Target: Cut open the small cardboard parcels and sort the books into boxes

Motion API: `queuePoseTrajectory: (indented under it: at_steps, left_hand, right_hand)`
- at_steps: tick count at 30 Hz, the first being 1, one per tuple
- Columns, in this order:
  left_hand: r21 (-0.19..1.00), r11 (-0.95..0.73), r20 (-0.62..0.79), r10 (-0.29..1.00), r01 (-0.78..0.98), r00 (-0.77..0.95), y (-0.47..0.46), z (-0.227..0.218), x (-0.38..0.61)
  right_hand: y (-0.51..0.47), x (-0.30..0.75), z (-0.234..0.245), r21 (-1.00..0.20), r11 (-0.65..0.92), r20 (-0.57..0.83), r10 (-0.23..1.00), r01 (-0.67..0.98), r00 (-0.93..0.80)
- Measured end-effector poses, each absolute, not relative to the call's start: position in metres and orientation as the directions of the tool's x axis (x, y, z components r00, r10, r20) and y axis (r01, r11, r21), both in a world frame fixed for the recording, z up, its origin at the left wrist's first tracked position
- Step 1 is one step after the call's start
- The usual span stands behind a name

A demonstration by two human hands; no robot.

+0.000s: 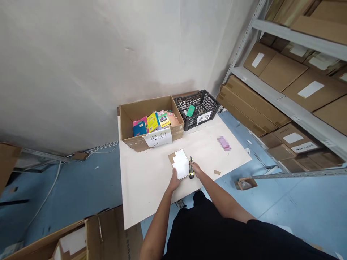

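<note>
A small flat cardboard parcel (180, 164), mostly covered by a white stepped-edge patch like a label, lies near the table's front edge. Closed at its lower left edge is my left hand (175, 179), thumb on top. My right hand (196, 169) grips a yellow-and-black utility knife (191, 168), held along the parcel's right side. Whether the blade is out is too small to tell. A small brown cardboard scrap (217, 172) lies to the right of my right hand.
Behind the parcel on the white table (146, 180) stand a cardboard box (130, 143) of books and a black plastic crate (208, 104) with a green item. A blurred pink-purple item (223, 143) lies right. Shelves of cartons (306, 90) flank the right; an open carton (108, 234) sits lower left.
</note>
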State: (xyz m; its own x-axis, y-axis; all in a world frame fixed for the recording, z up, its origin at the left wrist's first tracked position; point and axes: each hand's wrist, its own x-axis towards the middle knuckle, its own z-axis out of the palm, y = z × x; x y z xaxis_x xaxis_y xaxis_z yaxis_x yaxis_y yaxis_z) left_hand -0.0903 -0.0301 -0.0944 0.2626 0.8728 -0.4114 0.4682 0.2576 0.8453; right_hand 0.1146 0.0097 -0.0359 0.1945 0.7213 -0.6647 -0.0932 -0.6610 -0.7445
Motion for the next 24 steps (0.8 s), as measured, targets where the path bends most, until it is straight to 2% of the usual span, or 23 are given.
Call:
queuePoseTrajectory:
  at_steps: [4,6,9,12,14,16,19,21,24]
  left_hand:
    - [0.859,0.24,-0.384,0.886,0.452,0.26,-0.031,-0.102,-0.063]
    - [0.792,0.288,-0.443,0.878,0.538,0.182,-0.024,-0.101,-0.065]
    - [0.68,0.399,-0.514,0.858,0.615,0.011,-0.009,-0.094,-0.086]
    - [0.673,0.4,-0.429,0.896,0.622,-0.113,0.008,-0.081,-0.11]
    - [0.684,0.259,-0.302,0.951,0.682,-0.059,0.018,-0.069,-0.116]
    - [0.659,0.096,-0.258,0.96,0.746,0.104,0.029,-0.057,-0.114]
    - [0.566,0.034,-0.412,0.877,0.824,0.247,0.039,-0.043,-0.104]
    - [0.479,0.043,-0.501,0.833,0.877,0.233,0.042,-0.037,-0.099]
    - [0.401,0.034,-0.544,0.813,0.915,0.208,0.042,-0.033,-0.097]
  right_hand:
    - [0.014,0.138,-0.019,-0.794,-0.604,-0.592,0.749,-0.062,0.298]
    - [0.014,0.139,-0.012,-0.81,-0.586,-0.561,0.781,0.01,0.274]
    - [0.007,0.125,-0.008,-0.773,-0.615,-0.587,0.786,0.154,0.192]
    - [-0.003,0.108,-0.01,-0.737,-0.615,-0.602,0.786,0.279,0.142]
    - [-0.008,0.103,-0.01,-0.714,-0.59,-0.588,0.797,0.377,0.135]
    - [-0.008,0.103,-0.007,-0.667,-0.552,-0.572,0.81,0.5,0.131]
    - [0.0,0.103,0.002,-0.563,-0.475,-0.541,0.831,0.677,0.134]
    - [0.009,0.098,0.008,-0.497,-0.43,-0.515,0.845,0.753,0.142]
    - [0.032,0.082,0.019,-0.417,-0.356,-0.478,0.869,0.836,0.132]
